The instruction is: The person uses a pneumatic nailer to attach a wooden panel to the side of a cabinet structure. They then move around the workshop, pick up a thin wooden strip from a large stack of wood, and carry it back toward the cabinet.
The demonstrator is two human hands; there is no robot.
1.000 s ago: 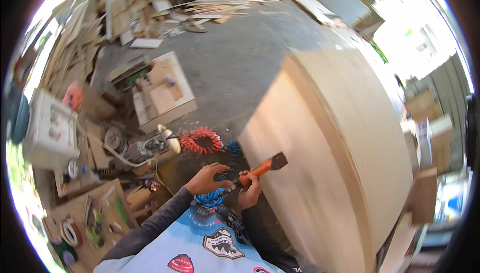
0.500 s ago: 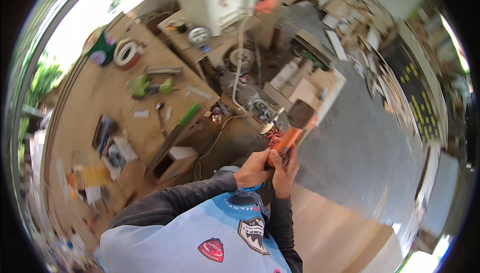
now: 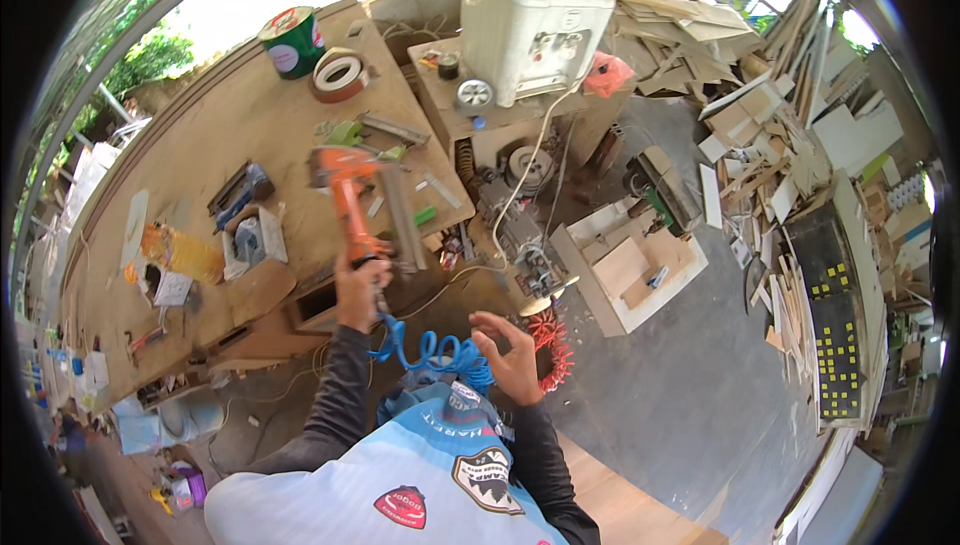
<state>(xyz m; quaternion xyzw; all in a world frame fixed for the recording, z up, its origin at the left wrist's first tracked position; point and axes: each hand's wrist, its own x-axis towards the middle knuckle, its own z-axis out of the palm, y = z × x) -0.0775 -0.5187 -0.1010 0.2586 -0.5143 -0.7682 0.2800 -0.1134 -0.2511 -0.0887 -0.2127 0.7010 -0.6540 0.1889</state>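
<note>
"What fills the left hand (image 3: 362,288)?"
"It grips an orange pneumatic nailer (image 3: 350,207), long-handled and motion-blurred at its broad head, seen against the wooden workbench (image 3: 205,150)."
"And the right hand (image 3: 513,363)?"
"Empty, fingers parted and curved, beside the coiled blue air hose (image 3: 468,362)."

tape (image 3: 342,94) lies on the workbench (image 3: 190,140), behind the tool (image 3: 349,203).

Your nailer (image 3: 349,203) is orange, the hose (image 3: 476,369) bright blue, your sleeves (image 3: 340,385) dark grey and your shirt (image 3: 340,480) pale blue with a red badge (image 3: 401,508), while the coil (image 3: 560,355) is red, the can (image 3: 290,45) green, the dispenser (image 3: 500,20) cream, the bag (image 3: 607,75) salmon-pink and the panel (image 3: 820,245) black, dotted with yellow.
</note>
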